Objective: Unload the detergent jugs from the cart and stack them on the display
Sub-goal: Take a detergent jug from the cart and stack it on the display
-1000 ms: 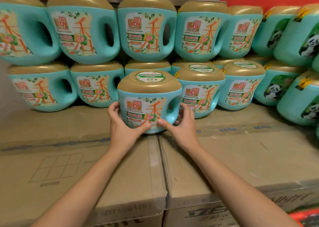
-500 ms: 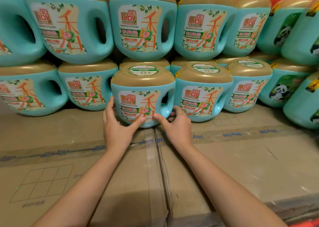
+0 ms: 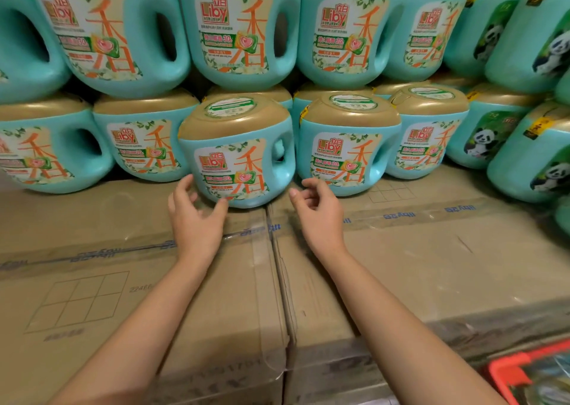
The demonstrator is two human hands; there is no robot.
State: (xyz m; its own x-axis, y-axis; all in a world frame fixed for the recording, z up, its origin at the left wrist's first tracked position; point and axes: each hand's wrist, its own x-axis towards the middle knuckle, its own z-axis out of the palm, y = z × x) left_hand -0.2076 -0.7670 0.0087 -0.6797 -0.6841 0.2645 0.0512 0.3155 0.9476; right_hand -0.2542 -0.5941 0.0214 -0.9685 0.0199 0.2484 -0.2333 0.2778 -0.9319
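Note:
A teal detergent jug [image 3: 237, 155] with a gold lid stands upright on the cardboard boxes [image 3: 401, 259], in the front row of the display. My left hand [image 3: 192, 216] is just below its left side, fingers spread, the thumb tip near its base. My right hand [image 3: 317, 210] hovers to the right of the jug, fingers loosely curled, clear of it. Neither hand holds anything. Rows of identical jugs [image 3: 348, 145] are stacked two high behind and beside it.
Teal jugs with panda labels [image 3: 487, 133] fill the right side of the display. Sealed cardboard boxes form the platform, with a seam [image 3: 277, 281] running between the two front ones. A red cart edge [image 3: 509, 370] shows at the bottom right.
The jug was pushed back into the row beside its neighbours. Both hands have let go of it and drawn back slightly, the right one moving off to the side.

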